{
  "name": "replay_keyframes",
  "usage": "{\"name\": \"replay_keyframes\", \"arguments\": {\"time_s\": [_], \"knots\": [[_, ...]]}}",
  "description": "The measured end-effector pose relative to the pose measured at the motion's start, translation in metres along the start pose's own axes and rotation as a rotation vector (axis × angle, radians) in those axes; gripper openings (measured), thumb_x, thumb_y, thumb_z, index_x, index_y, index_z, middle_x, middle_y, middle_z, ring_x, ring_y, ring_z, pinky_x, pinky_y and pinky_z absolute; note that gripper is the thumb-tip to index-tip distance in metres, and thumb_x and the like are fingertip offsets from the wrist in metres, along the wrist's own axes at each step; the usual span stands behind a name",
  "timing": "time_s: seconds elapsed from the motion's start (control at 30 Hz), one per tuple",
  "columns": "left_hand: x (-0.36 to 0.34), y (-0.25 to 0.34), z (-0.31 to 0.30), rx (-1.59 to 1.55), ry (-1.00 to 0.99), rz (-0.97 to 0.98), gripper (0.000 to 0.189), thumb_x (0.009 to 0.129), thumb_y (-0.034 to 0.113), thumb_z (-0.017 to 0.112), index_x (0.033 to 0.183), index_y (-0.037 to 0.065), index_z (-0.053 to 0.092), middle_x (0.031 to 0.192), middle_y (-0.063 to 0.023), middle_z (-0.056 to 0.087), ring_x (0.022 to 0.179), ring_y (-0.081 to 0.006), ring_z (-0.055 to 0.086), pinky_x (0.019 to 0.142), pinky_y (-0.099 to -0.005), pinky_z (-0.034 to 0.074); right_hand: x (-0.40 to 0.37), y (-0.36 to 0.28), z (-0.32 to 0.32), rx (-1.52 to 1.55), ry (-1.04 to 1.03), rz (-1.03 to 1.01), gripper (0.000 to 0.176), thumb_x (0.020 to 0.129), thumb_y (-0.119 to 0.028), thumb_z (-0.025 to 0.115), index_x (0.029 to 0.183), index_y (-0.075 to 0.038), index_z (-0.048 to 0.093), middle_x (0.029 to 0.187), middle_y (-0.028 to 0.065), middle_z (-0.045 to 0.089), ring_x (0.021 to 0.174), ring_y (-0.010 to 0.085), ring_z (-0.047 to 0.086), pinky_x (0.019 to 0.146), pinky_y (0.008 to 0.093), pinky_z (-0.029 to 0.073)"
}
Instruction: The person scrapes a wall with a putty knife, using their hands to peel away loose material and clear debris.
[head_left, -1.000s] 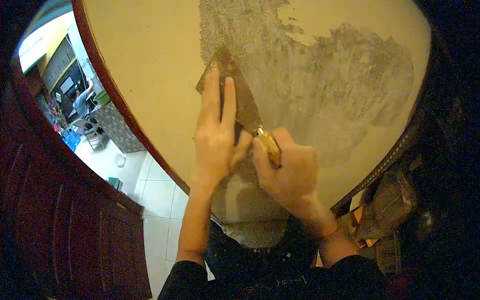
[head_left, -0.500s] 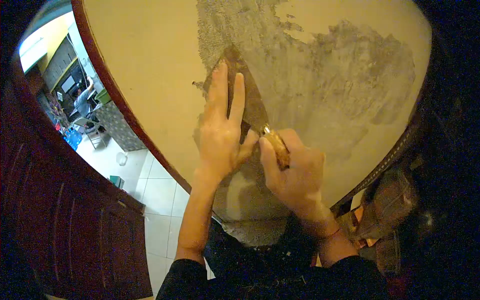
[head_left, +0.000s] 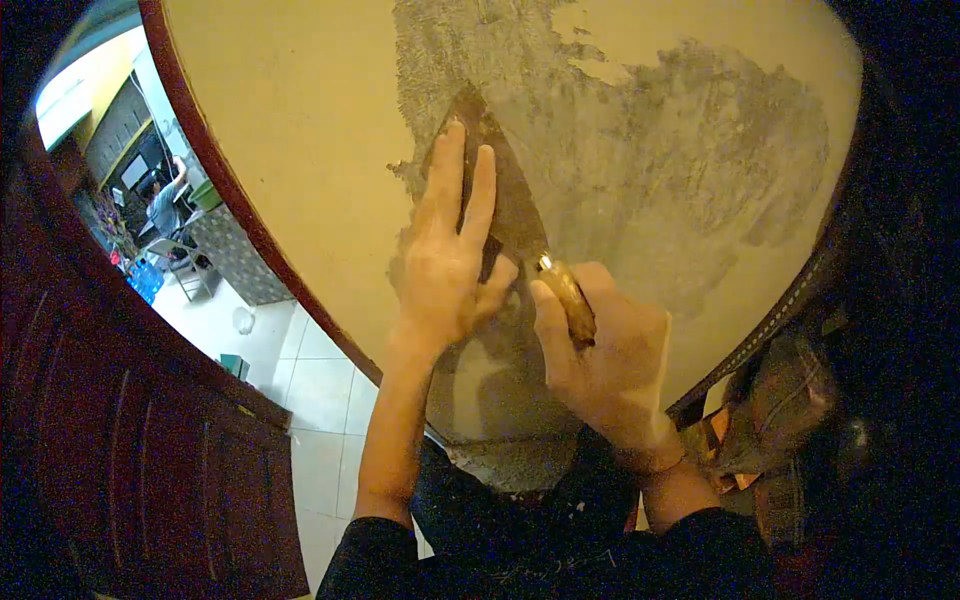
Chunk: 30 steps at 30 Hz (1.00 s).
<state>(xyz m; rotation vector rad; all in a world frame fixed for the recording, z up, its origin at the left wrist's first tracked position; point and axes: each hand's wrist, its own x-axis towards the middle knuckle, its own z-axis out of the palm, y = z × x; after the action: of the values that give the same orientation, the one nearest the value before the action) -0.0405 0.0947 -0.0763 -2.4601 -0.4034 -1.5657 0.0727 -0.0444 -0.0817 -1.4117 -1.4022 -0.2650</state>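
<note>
Beyond the dark-red door (head_left: 170, 455) (panelled) stands a chair (head_left: 182, 264).

One head cam, mine, worn up top, facing forward and down past my dark sleeves (head_left: 365, 555) at the bottom edge. Wide lens, edges bowed, corners black. My left hand (head_left: 438, 275), right hand (head_left: 610, 355) and scraper (head_left: 512, 195) sit close, mid-frame; yellowish panel (head_left: 300, 130) behind them. Far off, upper left: a small person (head_left: 163, 207), room beyond.
</note>
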Motion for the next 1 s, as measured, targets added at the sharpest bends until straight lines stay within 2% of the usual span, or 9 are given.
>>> {"name": "replay_keyframes", "arguments": {"time_s": [0.03,0.17,0.27,0.37,0.43,0.57,0.67,0.83,1.0], "knots": [[0.001,0.000,0.000,0.017,0.023,-0.014,0.092,0.066,0.006,0.068,0.151,0.003,0.033,0.158,-0.0262,0.023,0.144,-0.0458,0.027,0.116,-0.0473,0.030,0.000,-0.002,0.000,-0.012,0.061,-0.040,0.019,0.089,-0.021,0.068,0.084,-0.005,0.061,0.060,0.0163,0.060,0.052,0.0358,0.062,0.047,0.0420,0.045],[0.005,-0.004,-0.005,0.091,0.021,-0.014,0.092,0.066,0.006,0.068,0.151,0.002,0.032,0.158,-0.0260,0.023,0.143,-0.0458,0.027,0.117,-0.0471,0.029,0.006,0.003,0.007,-0.056,-0.026,-0.014,0.020,0.089,-0.023,0.068,0.083,-0.005,0.061,0.060,0.0165,0.059,0.052,0.0363,0.062,0.047,0.0418,0.045],[0.003,0.005,0.002,-0.036,-0.012,0.000,0.092,0.066,0.006,0.068,0.151,0.002,0.032,0.158,-0.0258,0.023,0.143,-0.0457,0.027,0.117,-0.0486,0.028,0.005,0.002,-0.001,0.009,0.031,-0.030,0.020,0.090,-0.023,0.068,0.083,-0.005,0.060,0.059,0.0167,0.059,0.052,0.0364,0.062,0.047,0.0414,0.045],[0.006,-0.004,-0.002,0.075,0.036,-0.028,0.092,0.067,0.006,0.068,0.151,0.002,0.032,0.158,-0.0255,0.023,0.144,-0.0456,0.027,0.117,-0.0495,0.028,0.008,-0.004,0.006,-0.101,0.013,-0.018,0.021,0.090,-0.023,0.067,0.082,-0.005,0.060,0.059,0.0167,0.058,0.052,0.0363,0.062,0.047,0.0410,0.045],[0.008,-0.002,-0.003,0.061,0.025,-0.014,0.092,0.067,0.006,0.068,0.151,0.002,0.032,0.158,-0.0255,0.023,0.144,-0.0456,0.027,0.117,-0.0493,0.028,0.011,-0.004,0.008,-0.012,0.036,-0.015,0.021,0.090,-0.023,0.067,0.082,-0.005,0.060,0.059,0.0177,0.059,0.052,0.0369,0.061,0.047,0.0418,0.045],[0.005,0.001,0.003,-0.031,0.035,-0.010,0.093,0.066,0.005,0.067,0.152,0.003,0.031,0.158,-0.0256,0.023,0.144,-0.0458,0.026,0.117,-0.0485,0.028,0.005,-0.005,0.000,-0.026,0.063,-0.051,0.022,0.090,-0.024,0.067,0.082,-0.005,0.060,0.059,0.0180,0.059,0.052,0.0375,0.061,0.047,0.0423,0.045],[0.009,-0.008,-0.006,0.070,0.037,0.022,0.094,0.065,0.006,0.068,0.152,0.003,0.031,0.158,-0.0260,0.022,0.144,-0.0457,0.025,0.117,-0.0471,0.028,0.009,-0.009,0.006,-0.049,0.051,-0.038,0.023,0.090,-0.025,0.068,0.082,-0.006,0.060,0.059,0.0182,0.059,0.052,0.0381,0.061,0.046,0.0429,0.045],[0.007,-0.005,-0.003,0.006,0.038,0.017,0.093,0.066,0.006,0.066,0.152,0.003,0.031,0.158,-0.0261,0.022,0.144,-0.0466,0.025,0.117,-0.0479,0.027,0.004,-0.014,-0.002,-0.042,0.036,0.013,0.023,0.090,-0.026,0.068,0.081,-0.006,0.059,0.060,0.0189,0.059,0.053,0.0385,0.061,0.047,0.0444,0.046],[0.008,-0.009,-0.004,0.037,0.000,0.015,0.092,0.066,0.005,0.066,0.152,0.003,0.032,0.159,-0.0260,0.021,0.144,-0.0467,0.024,0.117,-0.0496,0.027,0.007,-0.009,0.001,-0.065,0.056,-0.019,0.024,0.090,-0.026,0.067,0.080,-0.006,0.058,0.060,0.0185,0.060,0.054,0.0387,0.062,0.048,0.0434,0.047]]}}
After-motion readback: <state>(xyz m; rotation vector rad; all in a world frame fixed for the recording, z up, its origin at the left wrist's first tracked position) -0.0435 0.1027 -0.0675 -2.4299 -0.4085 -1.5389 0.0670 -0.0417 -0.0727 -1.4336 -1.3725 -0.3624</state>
